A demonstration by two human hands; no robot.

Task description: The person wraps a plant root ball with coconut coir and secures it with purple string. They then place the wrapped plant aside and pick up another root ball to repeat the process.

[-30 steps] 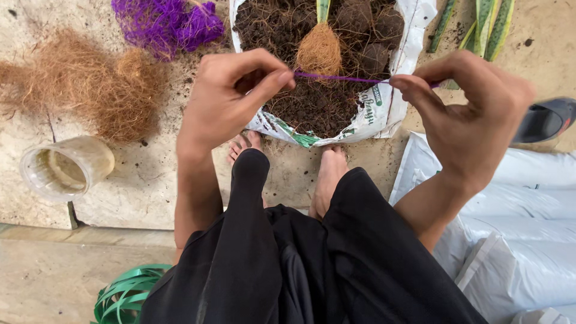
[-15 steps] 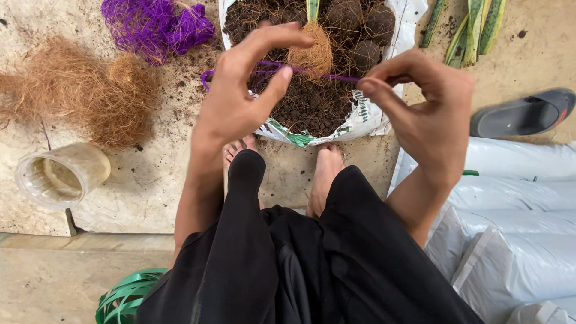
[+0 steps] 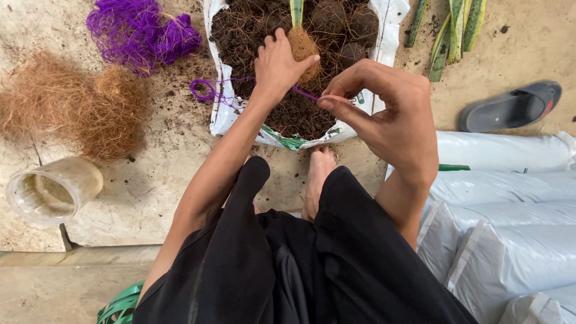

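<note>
My left hand [image 3: 278,67] reaches forward over the open white sack of dark soil [image 3: 223,117] and grips the brown fibre-wrapped base [image 3: 302,45] of a green plant cutting. A thin purple string [image 3: 210,90] runs under that hand and loops out to the left over the sack's rim. My right hand [image 3: 384,111] is nearer to me, thumb and forefinger pinched on the string's other end, just right of the fibre ball. My bare feet [image 3: 319,171] rest on the ground below the sack.
A bundle of purple netting [image 3: 141,30] and a heap of brown coconut fibre [image 3: 75,108] lie at left, a clear plastic jar [image 3: 51,189] on its side below. Green leaf cuttings [image 3: 456,27] and a sandal [image 3: 510,108] are at right, white filled bags [image 3: 510,210] lower right.
My left hand has let the string's tight span go and moved forward onto the fibre ball. My right hand came nearer to me, still pinching the string, which now hangs slack at left.
</note>
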